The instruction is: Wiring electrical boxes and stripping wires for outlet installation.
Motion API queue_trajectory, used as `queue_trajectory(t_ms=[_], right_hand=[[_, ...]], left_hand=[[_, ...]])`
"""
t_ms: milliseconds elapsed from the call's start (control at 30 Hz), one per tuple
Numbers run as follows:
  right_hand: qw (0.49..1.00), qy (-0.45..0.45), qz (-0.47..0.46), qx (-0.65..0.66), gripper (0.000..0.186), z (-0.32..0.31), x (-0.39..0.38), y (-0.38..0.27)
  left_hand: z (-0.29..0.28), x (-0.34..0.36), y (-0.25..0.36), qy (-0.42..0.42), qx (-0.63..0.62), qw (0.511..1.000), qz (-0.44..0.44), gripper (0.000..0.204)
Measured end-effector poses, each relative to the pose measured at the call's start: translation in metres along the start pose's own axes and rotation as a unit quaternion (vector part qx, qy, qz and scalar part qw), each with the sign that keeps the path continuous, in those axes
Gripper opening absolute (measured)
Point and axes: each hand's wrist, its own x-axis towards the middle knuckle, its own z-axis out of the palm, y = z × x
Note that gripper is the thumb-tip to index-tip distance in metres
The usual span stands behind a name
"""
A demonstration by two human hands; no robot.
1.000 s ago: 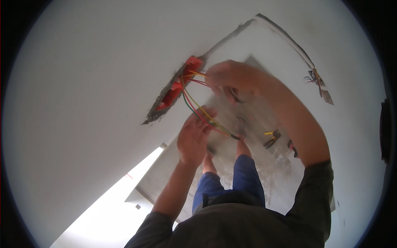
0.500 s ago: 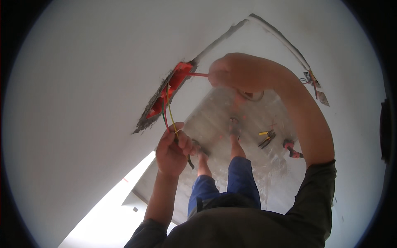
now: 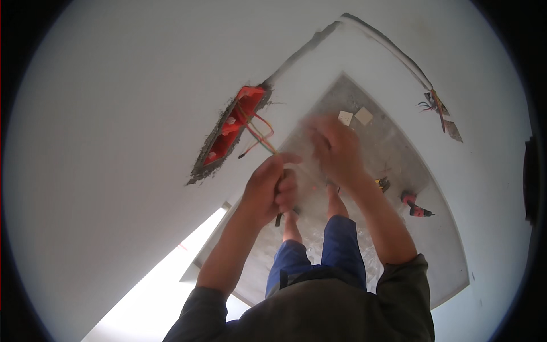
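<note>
A row of red wall boxes sits in a rough slot cut in the white wall. Thin red, yellow and green wires come out of it, and one short strand hangs off with a dark tip. My left hand is closed around the wires below the boxes. A black end pokes out beneath its fingers. To the right, apart from the boxes, my right hand is smeared by motion, its fingers too blurred to read.
On the grey floor lie two pale square plates, a red and black drill and a yellow-handled tool, partly hidden by my right arm. A groove with a pale conduit leads to another wall opening with wires.
My right hand has come away from the upper boxes, down and rightward; the red wire stretched to it is now slack and bent. My left hand has shifted right, still holding wires.
</note>
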Motion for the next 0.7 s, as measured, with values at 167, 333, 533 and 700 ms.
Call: queue_trajectory(t_ms=[167,333,533,700], right_hand=[[0.949,-0.291,0.086,0.080,0.028,0.008,0.016,-0.032],[0.719,-0.534,0.298,0.330,0.031,0.030,0.018,0.001],[0.736,-0.552,0.250,0.302,0.021,0.016,0.019,-0.009],[0.783,-0.451,0.271,0.332,0.018,0.008,0.012,-0.006]], left_hand=[[0.000,-0.038,-0.045,0.128,-0.143,0.979,0.065,0.025],[-0.002,-0.054,-0.019,0.094,0.138,0.986,-0.005,0.026],[-0.002,-0.043,-0.014,0.125,0.314,0.941,-0.014,0.028],[-0.034,-0.031,-0.018,-0.042,-0.011,0.997,-0.066,0.029]])
